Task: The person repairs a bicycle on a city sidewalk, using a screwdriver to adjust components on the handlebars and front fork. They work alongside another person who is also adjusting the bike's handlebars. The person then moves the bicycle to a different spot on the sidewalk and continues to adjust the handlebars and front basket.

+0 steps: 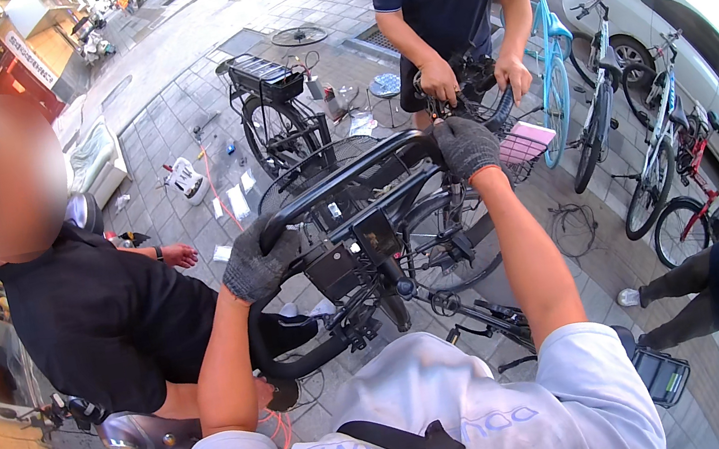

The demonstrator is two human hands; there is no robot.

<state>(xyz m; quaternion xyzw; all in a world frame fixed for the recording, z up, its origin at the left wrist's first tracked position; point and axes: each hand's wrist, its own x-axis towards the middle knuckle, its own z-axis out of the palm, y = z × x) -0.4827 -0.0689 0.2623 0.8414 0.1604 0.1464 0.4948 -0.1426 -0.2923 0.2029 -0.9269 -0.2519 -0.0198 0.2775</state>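
Both my hands wear dark grey knit gloves. My left hand (260,259) is closed round the left side of a black tubular bicycle frame (347,179), and my right hand (467,148) is closed at the far right end of its upper tube. The frame is tilted in front of my chest, with a flat black box (335,272) and cables on it. A spoked wheel (450,247) is behind and below it. Just beyond my right hand, a person's two hands (438,82) handle a dark cluster of cables and parts by a wire basket (526,142).
At my left stands a person in black (96,309). A bicycle rear section with a black rack (266,77) stands ahead. Tools, packets and a white container (186,180) lie on the paving. Several bicycles, including a light-blue one (551,66), line the right beside a white car (680,24).
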